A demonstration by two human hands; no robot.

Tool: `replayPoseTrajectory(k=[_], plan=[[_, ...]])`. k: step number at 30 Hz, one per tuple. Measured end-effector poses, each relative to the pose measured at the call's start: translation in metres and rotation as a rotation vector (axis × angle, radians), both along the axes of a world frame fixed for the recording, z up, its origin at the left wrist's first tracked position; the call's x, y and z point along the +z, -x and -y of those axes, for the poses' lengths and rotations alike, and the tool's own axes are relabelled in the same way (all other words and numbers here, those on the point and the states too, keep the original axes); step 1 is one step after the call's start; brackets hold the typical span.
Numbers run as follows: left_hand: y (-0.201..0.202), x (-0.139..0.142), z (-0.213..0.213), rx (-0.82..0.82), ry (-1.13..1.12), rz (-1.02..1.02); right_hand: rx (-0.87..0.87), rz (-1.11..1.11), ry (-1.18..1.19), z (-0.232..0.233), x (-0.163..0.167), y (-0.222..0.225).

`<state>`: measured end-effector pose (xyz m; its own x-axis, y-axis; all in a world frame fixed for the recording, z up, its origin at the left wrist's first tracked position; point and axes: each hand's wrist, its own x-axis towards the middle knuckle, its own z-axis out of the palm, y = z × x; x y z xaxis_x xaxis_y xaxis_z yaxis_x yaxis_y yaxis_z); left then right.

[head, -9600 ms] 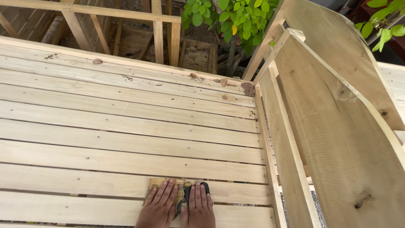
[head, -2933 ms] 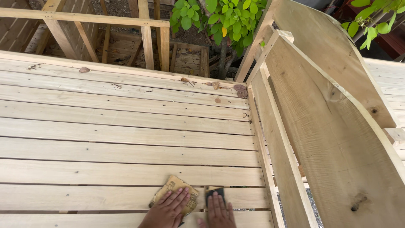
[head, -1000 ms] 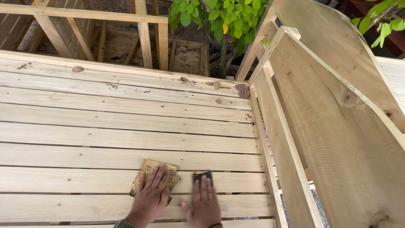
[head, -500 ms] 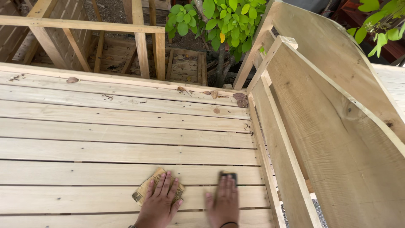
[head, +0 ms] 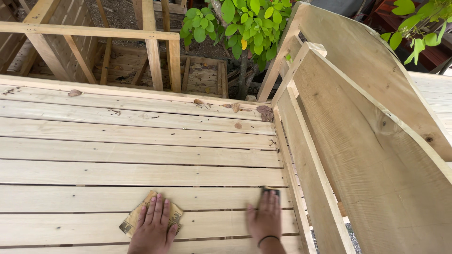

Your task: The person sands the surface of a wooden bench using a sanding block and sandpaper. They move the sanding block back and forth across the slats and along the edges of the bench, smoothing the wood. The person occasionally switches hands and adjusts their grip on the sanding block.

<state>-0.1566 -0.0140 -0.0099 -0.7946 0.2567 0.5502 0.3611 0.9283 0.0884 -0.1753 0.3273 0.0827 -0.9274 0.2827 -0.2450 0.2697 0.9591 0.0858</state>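
Observation:
My left hand [head: 154, 226] lies flat, fingers spread, on a worn tan sheet of sandpaper [head: 137, 217] that rests on the pale wooden slat surface [head: 141, 155]. My right hand [head: 265, 217] presses flat on a small dark block [head: 270, 191], of which only the far edge shows past my fingertips. A dark band circles my right wrist. Both hands are at the near edge of the slats, the right one close to the upright frame.
A tilted wooden panel frame [head: 367, 141] rises along the right side of the slats. Dry leaves [head: 263, 112] lie near the far edge. Beyond are wooden frames [head: 94, 42], a crate and a green leafy plant [head: 235, 23].
My two hands have moved apart: the right hand slid its dark block to the right toward the upright frame, while the left hand shifted slightly with the sandpaper.

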Motion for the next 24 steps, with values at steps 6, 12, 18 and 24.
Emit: replayPoseTrajectory(k=[6, 12, 18, 24], plan=[[0.007, 0.014, -0.005, -0.071, 0.034, -0.011, 0.471, 0.197, 0.261, 0.106, 0.011, -0.009], [0.017, -0.004, -0.002, -0.063, -0.032, -0.054, 0.067, 0.107, 0.094, -0.025, 0.03, 0.016], [0.036, -0.039, -0.005, -0.039, -0.084, -0.134, 0.103, 0.189, 0.23, 0.051, 0.021, 0.017], [0.043, -0.048, -0.013, 0.083, 0.045, -0.133, 0.37, 0.159, 0.407, 0.093, 0.018, 0.007]])
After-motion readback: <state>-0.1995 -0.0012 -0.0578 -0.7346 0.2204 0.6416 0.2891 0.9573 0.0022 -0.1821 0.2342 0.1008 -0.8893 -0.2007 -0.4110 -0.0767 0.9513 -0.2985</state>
